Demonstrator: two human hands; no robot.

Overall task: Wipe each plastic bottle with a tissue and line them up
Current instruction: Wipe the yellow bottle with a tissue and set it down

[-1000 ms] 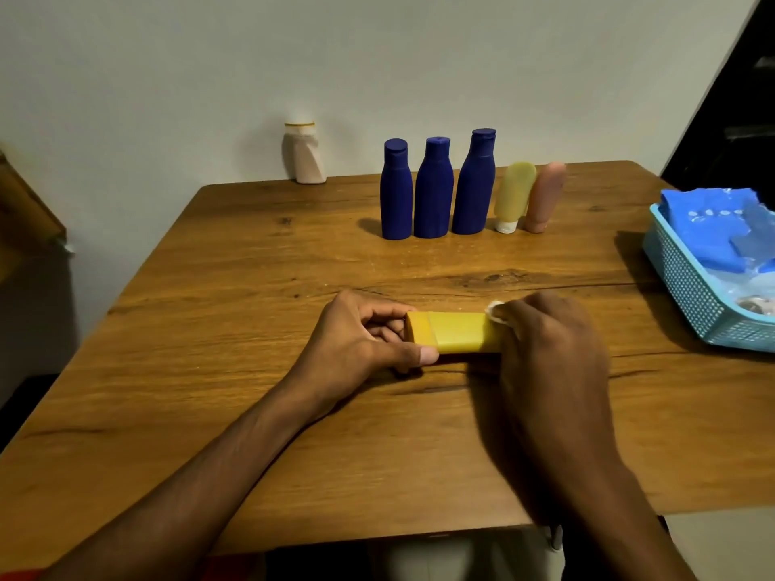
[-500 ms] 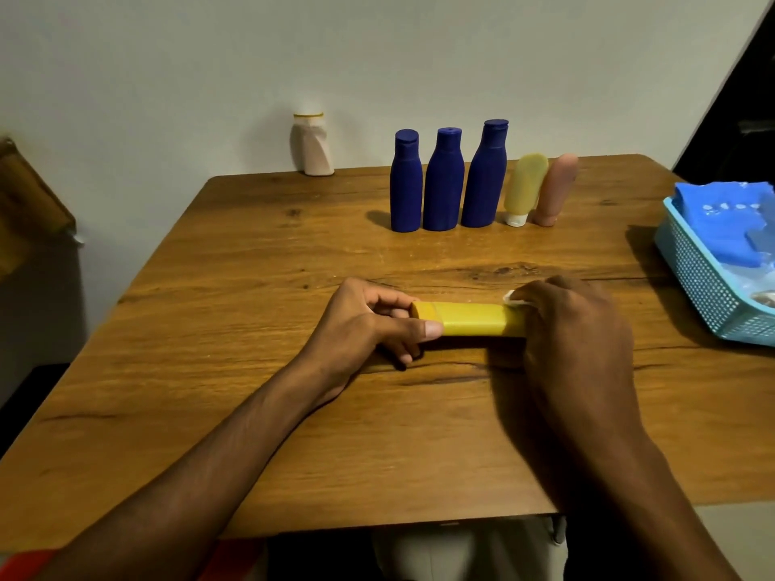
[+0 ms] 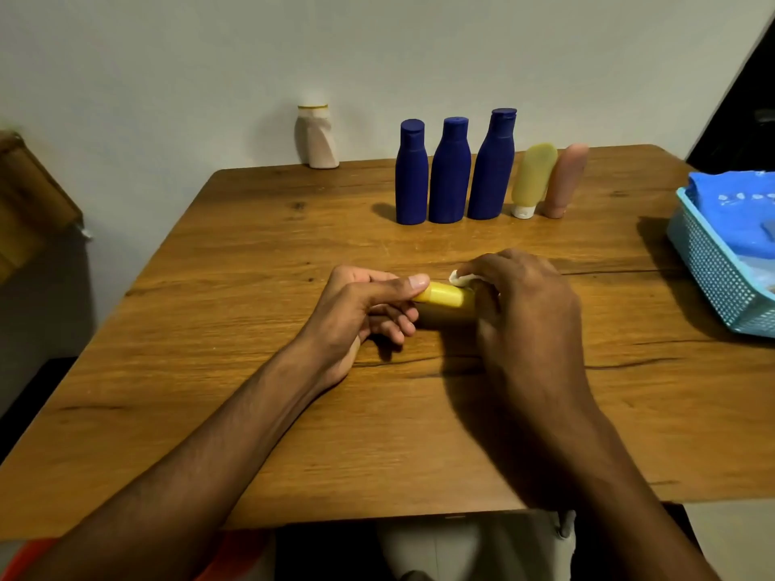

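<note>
A yellow bottle (image 3: pixel 445 299) lies sideways just above the wooden table (image 3: pixel 260 320) at its middle. My left hand (image 3: pixel 364 313) pinches its left end between thumb and fingers. My right hand (image 3: pixel 529 312) wraps round the bottle's right part with a white tissue (image 3: pixel 461 278) bunched under the fingers; most of the bottle is hidden. At the back stand three dark blue bottles (image 3: pixel 451 171) in a row, then a pale yellow tube (image 3: pixel 532 178) and a pink tube (image 3: pixel 566 178) on their caps.
A white bottle (image 3: pixel 317 137) stands alone at the back edge by the wall. A light blue basket (image 3: pixel 725 278) with blue packets sits at the table's right edge. A brown object is off the table at the far left.
My right hand has slid left along the yellow bottle with the tissue, covering more of it. My left hand has turned, its thumb now on top of the bottle's end.
</note>
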